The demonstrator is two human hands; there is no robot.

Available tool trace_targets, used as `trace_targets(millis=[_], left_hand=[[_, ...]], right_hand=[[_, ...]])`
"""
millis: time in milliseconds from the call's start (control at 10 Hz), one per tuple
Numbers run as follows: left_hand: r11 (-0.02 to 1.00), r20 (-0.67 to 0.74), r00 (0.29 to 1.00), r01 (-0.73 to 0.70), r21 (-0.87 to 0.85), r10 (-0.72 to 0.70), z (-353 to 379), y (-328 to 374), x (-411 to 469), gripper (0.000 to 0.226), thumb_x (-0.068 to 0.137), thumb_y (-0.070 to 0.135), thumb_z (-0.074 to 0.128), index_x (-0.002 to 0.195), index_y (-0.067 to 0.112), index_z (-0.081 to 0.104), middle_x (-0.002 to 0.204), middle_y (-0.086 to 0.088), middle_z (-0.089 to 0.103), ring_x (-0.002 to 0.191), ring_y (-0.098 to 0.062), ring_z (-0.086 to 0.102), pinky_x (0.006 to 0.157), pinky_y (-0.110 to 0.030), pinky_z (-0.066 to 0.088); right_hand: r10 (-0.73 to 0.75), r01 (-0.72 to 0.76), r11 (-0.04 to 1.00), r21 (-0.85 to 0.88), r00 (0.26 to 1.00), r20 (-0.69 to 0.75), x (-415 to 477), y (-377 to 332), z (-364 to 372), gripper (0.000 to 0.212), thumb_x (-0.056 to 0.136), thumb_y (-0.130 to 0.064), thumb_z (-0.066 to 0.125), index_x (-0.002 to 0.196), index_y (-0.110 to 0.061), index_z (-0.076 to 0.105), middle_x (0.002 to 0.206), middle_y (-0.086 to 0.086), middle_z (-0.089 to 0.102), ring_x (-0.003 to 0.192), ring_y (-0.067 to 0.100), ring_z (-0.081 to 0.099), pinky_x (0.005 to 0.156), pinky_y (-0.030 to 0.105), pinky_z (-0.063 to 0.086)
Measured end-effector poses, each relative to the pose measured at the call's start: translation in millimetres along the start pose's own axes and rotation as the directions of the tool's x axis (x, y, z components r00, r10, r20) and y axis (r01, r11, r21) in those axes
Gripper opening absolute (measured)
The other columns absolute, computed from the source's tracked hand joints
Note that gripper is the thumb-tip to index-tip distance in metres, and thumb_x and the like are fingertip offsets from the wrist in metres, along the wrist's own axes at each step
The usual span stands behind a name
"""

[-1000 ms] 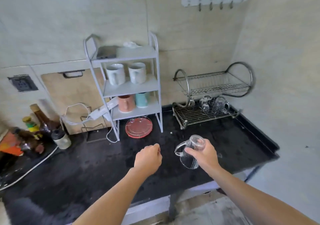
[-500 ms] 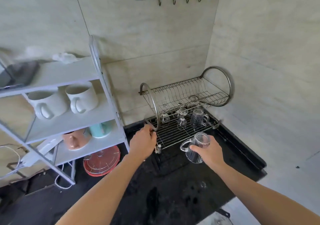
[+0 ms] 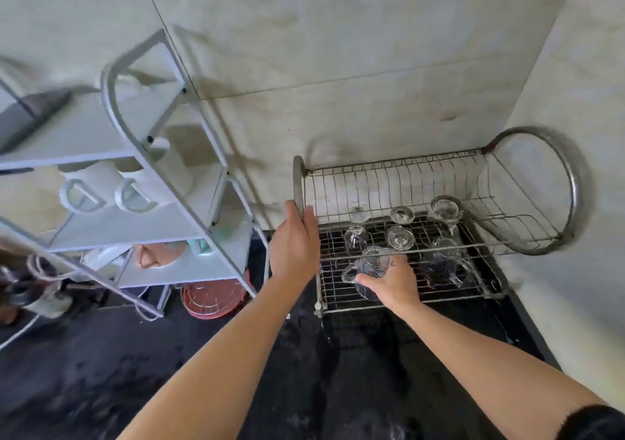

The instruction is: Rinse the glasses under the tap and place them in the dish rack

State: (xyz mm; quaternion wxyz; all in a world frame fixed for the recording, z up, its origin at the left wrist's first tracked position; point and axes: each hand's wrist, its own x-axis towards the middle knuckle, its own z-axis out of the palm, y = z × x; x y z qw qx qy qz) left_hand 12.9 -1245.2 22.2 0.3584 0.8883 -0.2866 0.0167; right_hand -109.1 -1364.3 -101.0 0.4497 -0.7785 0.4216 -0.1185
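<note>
Two bare hands are seen at a two-tier wire dish rack (image 3: 574, 185), which is set in the corner of a black counter (image 3: 338, 389). The rack's left end hoop is gripped by the left hand (image 3: 294, 246), with the thumb on one side of the bar and the fingers on the other. A clear glass mug (image 3: 370, 267) is grasped by the right hand (image 3: 390, 280), whose fingers are curled round its body. The mug is tilted, handle to the left, over the front left part of the lower tier; whether the wires are touched cannot be told. Several glasses (image 3: 400, 237) are set upside down further back on the same tier, and a second glass mug (image 3: 446, 265) is placed just right of the right hand. Left of the rack, a white shelf unit (image 3: 84, 135) is loaded with two white mugs (image 3: 91, 185), a pink mug (image 3: 152, 253) and a teal mug (image 3: 199, 245). A red round item (image 3: 213, 299) is seen beneath it on the counter.
</note>
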Motion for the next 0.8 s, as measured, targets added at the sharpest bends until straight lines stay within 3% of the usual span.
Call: trace_targets(millis=[200, 400, 600, 700, 800], left_hand=[[0.999, -0.150, 0.988, 0.036, 0.016, -0.033, 11.3, 0.6, -1.6, 0.035, 0.099, 0.038, 0.027, 0.103, 0.007, 0.042, 0.059, -0.001, 0.050, 0.053, -0.034, 0.054, 0.050, -0.038, 0.042], [1.000, -0.207, 0.978, -0.018, 0.023, 0.023, 16.7, -5.8, -0.2, 0.036, 0.097, 0.039, 0.026, 0.095, 0.006, 0.041, 0.054, 0.000, 0.044, 0.045, -0.034, 0.049, 0.042, -0.034, 0.036], [0.999, -0.217, 0.975, -0.046, 0.016, 0.048, 16.1, -7.4, -1.2, 0.032, 0.097, 0.034, 0.030, 0.093, 0.004, 0.042, 0.048, 0.010, 0.035, 0.036, -0.018, 0.034, 0.041, -0.023, 0.018], [0.998, -0.220, 0.974, -0.057, -0.011, 0.053, 16.0, -7.3, -1.0, 0.024, 0.094, 0.024, 0.037, 0.095, 0.001, 0.044, 0.048, 0.001, 0.042, 0.038, -0.026, 0.041, 0.040, -0.025, 0.024], [0.999, -0.159, 0.987, -0.024, -0.025, 0.020, 16.1, -12.4, -0.8, 0.011, 0.092, 0.010, 0.045, 0.095, -0.001, 0.045, 0.053, -0.012, 0.052, 0.042, -0.029, 0.048, 0.040, -0.032, 0.034]], right_hand=[[-0.117, 0.112, 0.991, 0.067, 0.990, 0.078, 30.3, 10.2, 21.0, 0.052, 0.063, -0.027, 0.089, 0.102, -0.034, 0.056, 0.101, -0.009, 0.064, 0.091, 0.010, 0.061, 0.078, 0.019, 0.042], [-0.109, 0.109, 0.994, 0.004, 0.986, 0.129, 33.5, 28.0, 24.8, 0.049, 0.066, -0.040, 0.085, 0.102, -0.038, 0.052, 0.105, -0.009, 0.065, 0.092, 0.011, 0.062, 0.085, 0.028, 0.050], [-0.069, 0.111, 0.981, -0.160, 0.966, 0.251, 28.5, 21.7, 7.9, 0.064, 0.071, -0.044, 0.076, 0.126, -0.027, 0.049, 0.117, -0.007, 0.059, 0.103, 0.017, 0.061, 0.083, 0.029, 0.050], [-0.035, 0.118, 0.954, -0.274, 0.956, 0.291, 7.7, 25.8, -10.8, 0.060, 0.082, -0.043, 0.068, 0.135, -0.025, 0.048, 0.127, -0.005, 0.057, 0.111, 0.016, 0.059, 0.090, 0.030, 0.049], [-0.010, 0.144, 0.935, -0.324, 0.924, 0.382, -20.0, 23.8, -39.2, 0.052, 0.083, -0.051, 0.063, 0.130, -0.030, 0.055, 0.123, -0.011, 0.062, 0.104, 0.008, 0.062, 0.091, 0.032, 0.050]])
